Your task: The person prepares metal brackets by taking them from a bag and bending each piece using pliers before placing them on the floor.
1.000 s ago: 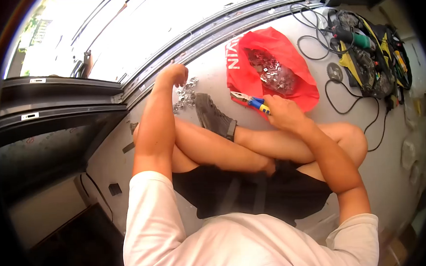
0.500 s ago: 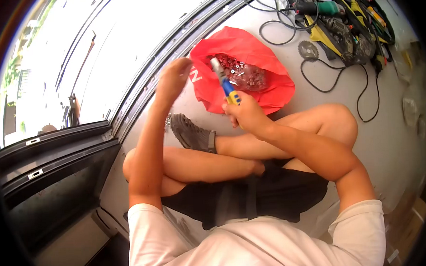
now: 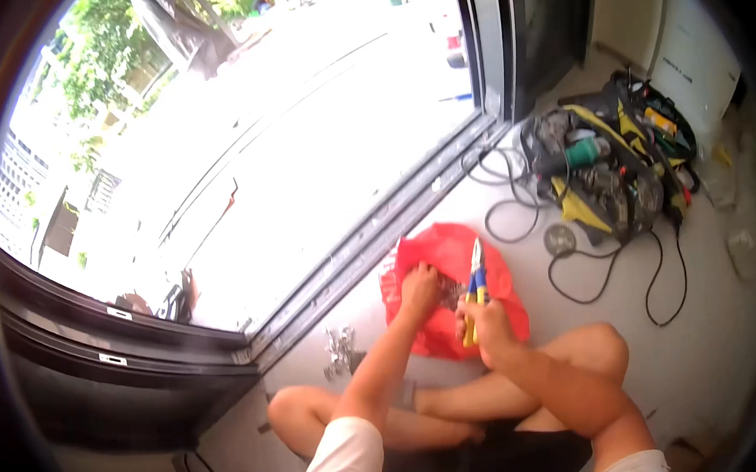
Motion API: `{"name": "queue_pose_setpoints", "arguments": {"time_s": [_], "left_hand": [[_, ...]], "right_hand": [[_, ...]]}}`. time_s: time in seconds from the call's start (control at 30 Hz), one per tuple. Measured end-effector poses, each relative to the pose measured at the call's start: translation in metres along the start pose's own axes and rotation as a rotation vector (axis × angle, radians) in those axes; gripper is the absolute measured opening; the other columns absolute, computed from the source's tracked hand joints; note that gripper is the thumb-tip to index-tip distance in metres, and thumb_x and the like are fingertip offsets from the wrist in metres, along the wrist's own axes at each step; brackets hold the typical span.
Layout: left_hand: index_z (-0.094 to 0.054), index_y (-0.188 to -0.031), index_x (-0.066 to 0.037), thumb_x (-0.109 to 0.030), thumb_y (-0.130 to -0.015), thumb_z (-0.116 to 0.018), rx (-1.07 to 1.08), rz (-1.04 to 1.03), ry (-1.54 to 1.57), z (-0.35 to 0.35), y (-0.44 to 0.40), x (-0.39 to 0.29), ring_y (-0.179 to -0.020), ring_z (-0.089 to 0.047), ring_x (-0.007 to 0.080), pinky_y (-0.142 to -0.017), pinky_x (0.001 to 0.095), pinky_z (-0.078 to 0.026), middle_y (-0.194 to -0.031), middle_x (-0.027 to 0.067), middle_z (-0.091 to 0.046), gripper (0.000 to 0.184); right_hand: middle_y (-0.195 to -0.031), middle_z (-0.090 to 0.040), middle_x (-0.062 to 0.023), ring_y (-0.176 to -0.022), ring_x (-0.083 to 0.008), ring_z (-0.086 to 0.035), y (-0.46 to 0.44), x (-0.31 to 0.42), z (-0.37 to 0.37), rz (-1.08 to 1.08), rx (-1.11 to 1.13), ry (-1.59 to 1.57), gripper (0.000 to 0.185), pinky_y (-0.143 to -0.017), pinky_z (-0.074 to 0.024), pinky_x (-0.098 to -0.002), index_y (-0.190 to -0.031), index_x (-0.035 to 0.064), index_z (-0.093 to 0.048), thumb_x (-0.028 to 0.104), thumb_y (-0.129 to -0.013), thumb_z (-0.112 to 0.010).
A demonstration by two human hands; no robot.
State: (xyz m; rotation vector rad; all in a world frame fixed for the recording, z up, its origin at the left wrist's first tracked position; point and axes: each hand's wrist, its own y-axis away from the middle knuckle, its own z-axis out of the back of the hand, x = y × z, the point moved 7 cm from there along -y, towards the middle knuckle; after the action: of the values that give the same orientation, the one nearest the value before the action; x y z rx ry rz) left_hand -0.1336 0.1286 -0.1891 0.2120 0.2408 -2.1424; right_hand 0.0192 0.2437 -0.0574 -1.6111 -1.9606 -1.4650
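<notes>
My right hand (image 3: pixel 488 326) is closed round the blue and yellow handles of the pliers (image 3: pixel 478 278), whose metal jaws point up over the right part of the red bag (image 3: pixel 502 268). Inside the bag's mouth, my left hand (image 3: pixel 423 291) reaches down to the small metal pieces (image 3: pixel 451 295); its fingertips are hidden, so I cannot tell whether they hold anything. A loose pile of small metal pieces (image 3: pixel 341 349) lies on the floor left of the bag, close to my left forearm.
A black and yellow tool bag (image 3: pixel 600 209) with a green power tool (image 3: pixel 585 152) lies at the right. A black cable (image 3: pixel 585 299) loops beside a round saw blade (image 3: pixel 559 240). The metal door track (image 3: pixel 370 257) runs diagonally behind the red bag. My crossed legs are in front.
My left hand has moved from beside the red bag into its mouth. The pliers, still in my right hand, now point upward. The view has tilted up, showing more outdoors.
</notes>
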Motion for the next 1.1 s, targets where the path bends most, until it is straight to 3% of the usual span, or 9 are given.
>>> {"name": "queue_pose_setpoints", "arguments": {"time_s": [0.27, 0.43, 0.5, 0.57, 0.6, 0.73, 0.93, 1.03, 1.1], "left_hand": [[-0.070, -0.095, -0.007, -0.019, -0.076, -0.077, -0.107, -0.055, 0.205, 0.015, 0.012, 0.006, -0.097, -0.068, 0.0355, -0.082, 0.0454, -0.057, -0.102, 0.0147, -0.067, 0.024], [-0.070, -0.107, -0.003, -0.012, -0.084, -0.074, 0.060, 0.003, 0.280, 0.093, 0.019, -0.026, -0.091, -0.072, 0.0310, -0.081, 0.0417, -0.058, -0.093, 0.0139, -0.073, 0.025], [-0.067, -0.115, -0.001, -0.012, -0.091, -0.074, -0.220, 0.012, 0.564, 0.089, 0.022, 0.007, -0.094, -0.075, 0.0250, -0.082, 0.0367, -0.059, -0.098, 0.0138, -0.076, 0.028], [-0.061, -0.122, 0.003, -0.008, -0.096, -0.070, -0.145, 0.126, 0.686, 0.138, 0.027, 0.003, -0.095, -0.075, 0.0218, -0.082, 0.0339, -0.059, -0.103, 0.0151, -0.076, 0.030], [-0.056, -0.126, 0.006, -0.007, -0.098, -0.068, -0.038, 0.389, 1.160, 0.164, 0.036, -0.008, -0.095, -0.075, 0.0242, -0.080, 0.0341, -0.060, -0.106, 0.0180, -0.074, 0.033], [-0.053, -0.132, 0.004, -0.013, -0.102, -0.064, -0.010, 0.295, 1.457, 0.217, 0.058, -0.003, -0.090, -0.070, 0.0213, -0.084, 0.0336, -0.057, -0.108, 0.0158, -0.072, 0.036], [-0.054, -0.125, 0.000, -0.014, -0.107, -0.054, -0.069, 0.319, 1.827, 0.224, 0.099, -0.005, -0.081, -0.061, 0.0187, -0.078, 0.0334, -0.049, -0.095, 0.0112, -0.064, 0.024], [-0.055, -0.122, -0.001, -0.014, -0.108, -0.052, -0.054, 0.318, 1.893, 0.221, 0.104, -0.006, -0.077, -0.056, 0.0170, -0.074, 0.0318, -0.045, -0.092, 0.0096, -0.062, 0.020], [-0.056, -0.120, -0.002, -0.015, -0.109, -0.050, -0.042, 0.341, 1.898, 0.223, 0.104, -0.008, -0.075, -0.053, 0.0151, -0.072, 0.0302, -0.043, -0.090, 0.0078, -0.061, 0.018]], "right_hand": [[-0.080, -0.061, -0.0056, -0.063, -0.0155, -0.062, 0.002, -0.006, -0.003, -0.021, 0.038, -0.036, 0.014, -0.058, -0.0548, -0.0340, -0.105, 0.0069, -0.055, 0.009, -0.095, -0.064], [-0.080, -0.062, -0.0062, -0.065, -0.0163, -0.063, 0.000, -0.004, 0.004, -0.026, 0.015, -0.049, 0.016, -0.058, -0.0550, -0.0343, -0.106, 0.0061, -0.056, 0.009, -0.094, -0.065], [-0.085, -0.065, -0.0073, -0.067, -0.0165, -0.064, 0.000, 0.005, 0.001, 0.008, 0.110, 0.001, 0.017, -0.060, -0.0558, -0.0341, -0.107, 0.0054, -0.056, 0.009, -0.093, -0.065], [-0.087, -0.066, -0.0077, -0.069, -0.0161, -0.065, 0.010, 0.020, -0.007, 0.035, 0.120, 0.051, 0.019, -0.062, -0.0560, -0.0331, -0.109, 0.0045, -0.057, 0.009, -0.093, -0.065], [-0.090, -0.067, -0.0082, -0.071, -0.0158, -0.066, 0.017, 0.027, -0.011, 0.058, 0.128, 0.102, 0.021, -0.065, -0.0562, -0.0321, -0.112, 0.0037, -0.058, 0.009, -0.093, -0.064], [-0.088, -0.066, -0.0054, -0.073, -0.0140, -0.065, 0.017, 0.033, -0.018, 0.205, 0.216, 0.232, 0.037, -0.068, -0.0531, -0.0302, -0.129, 0.0009, -0.058, 0.015, -0.095, -0.067], [-0.091, -0.068, -0.0061, -0.079, -0.0125, -0.066, 0.019, 0.027, -0.022, 0.340, 0.217, 0.474, 0.030, -0.073, -0.0532, -0.0316, -0.120, -0.0004, -0.064, 0.017, -0.096, -0.066], [-0.091, -0.068, -0.0105, -0.080, -0.0193, -0.067, 0.019, 0.031, -0.025, 0.457, 0.191, 0.706, 0.029, -0.074, -0.0529, -0.0336, -0.116, -0.0009, -0.066, 0.020, -0.096, -0.067], [-0.092, -0.068, -0.0176, -0.082, -0.0314, -0.069, 0.018, 0.029, -0.027, 0.496, 0.135, 0.996, 0.033, -0.076, -0.0533, -0.0386, -0.118, -0.0003, -0.066, 0.024, -0.095, -0.068]]}}
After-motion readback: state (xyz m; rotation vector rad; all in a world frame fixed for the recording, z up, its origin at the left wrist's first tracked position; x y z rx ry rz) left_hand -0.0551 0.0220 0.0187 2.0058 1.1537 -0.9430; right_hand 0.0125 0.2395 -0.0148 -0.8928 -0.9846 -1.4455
